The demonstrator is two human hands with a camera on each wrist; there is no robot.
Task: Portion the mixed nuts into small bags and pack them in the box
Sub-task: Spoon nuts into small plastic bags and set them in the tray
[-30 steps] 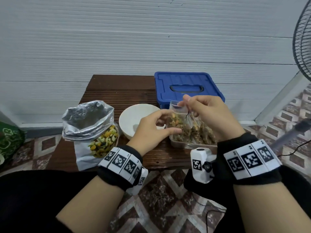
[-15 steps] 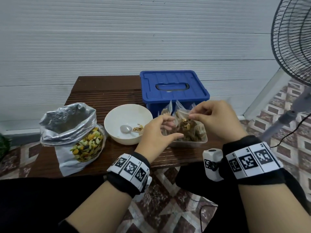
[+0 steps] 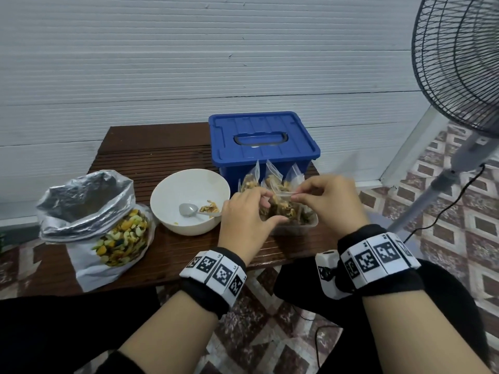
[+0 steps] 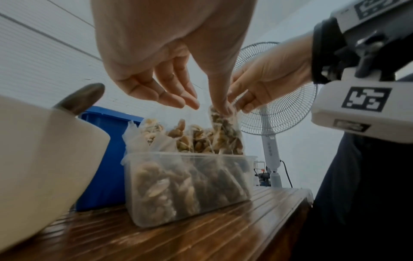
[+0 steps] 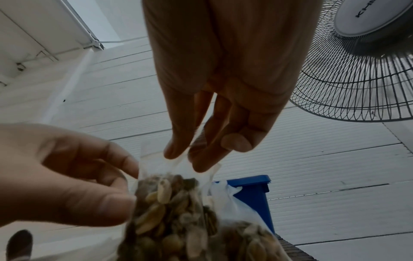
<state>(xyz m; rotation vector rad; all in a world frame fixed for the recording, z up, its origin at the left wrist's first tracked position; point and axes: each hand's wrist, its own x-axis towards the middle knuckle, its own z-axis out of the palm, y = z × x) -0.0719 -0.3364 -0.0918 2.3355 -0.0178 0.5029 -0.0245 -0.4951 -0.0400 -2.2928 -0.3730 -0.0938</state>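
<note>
Both hands hold one small clear bag of nuts (image 3: 282, 203) over the clear plastic box (image 3: 297, 229), which holds several filled bags standing upright. My left hand (image 3: 270, 209) pinches the bag's left side with thumb and forefinger, its other fingers loose. My right hand (image 3: 295, 195) pinches the bag's top edge. In the left wrist view the bag (image 4: 225, 127) stands taller than its neighbours in the box (image 4: 190, 185). The right wrist view shows the right fingertips (image 5: 201, 164) on the bag's (image 5: 178, 211) clear top strip, and the left thumb (image 5: 107, 206) against its side.
A white bowl (image 3: 172, 220) with a spoon (image 3: 189, 210) and a few nuts sits left of the box. The open foil bag of mixed nuts (image 3: 94, 220) stands at the table's left. A blue lidded box (image 3: 259, 141) is behind. A standing fan (image 3: 459, 63) is on the right.
Both hands have lowered the small bag in among the other bags in the clear box, still gripping it. The head view has shifted, so the fan now shows.
</note>
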